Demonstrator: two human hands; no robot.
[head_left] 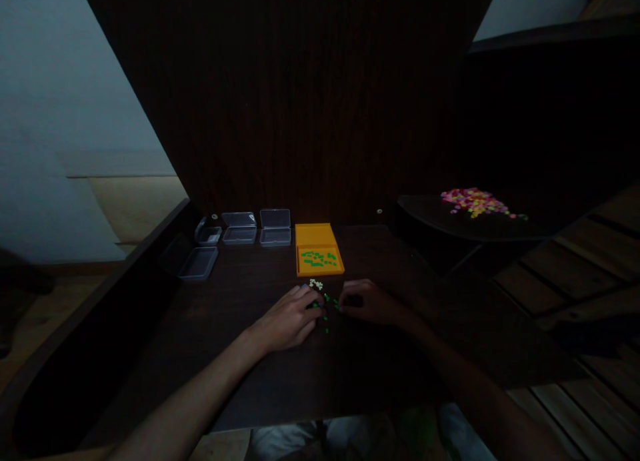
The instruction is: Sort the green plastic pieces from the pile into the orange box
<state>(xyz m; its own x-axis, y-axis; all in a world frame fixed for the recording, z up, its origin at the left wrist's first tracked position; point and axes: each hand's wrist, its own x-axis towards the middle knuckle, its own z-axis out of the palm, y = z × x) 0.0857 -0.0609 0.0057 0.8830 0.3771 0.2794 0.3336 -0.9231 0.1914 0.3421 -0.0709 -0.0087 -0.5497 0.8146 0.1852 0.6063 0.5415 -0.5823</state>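
Both hands rest on a dark wooden table. My left hand lies palm down, its fingers curled over small green beads. My right hand is opposite it, fingers bent down onto the same scatter of green beads. A small heap of white beads lies just beyond the fingertips. Behind that stands an open orange box with green beads in its lower tray. The light is dim, and I cannot make out what either hand pinches.
Several open clear plastic boxes stand in a row at the table's back left, one more nearer. A pile of mixed coloured beads lies on a dark raised surface at the right. A dark panel rises behind the table.
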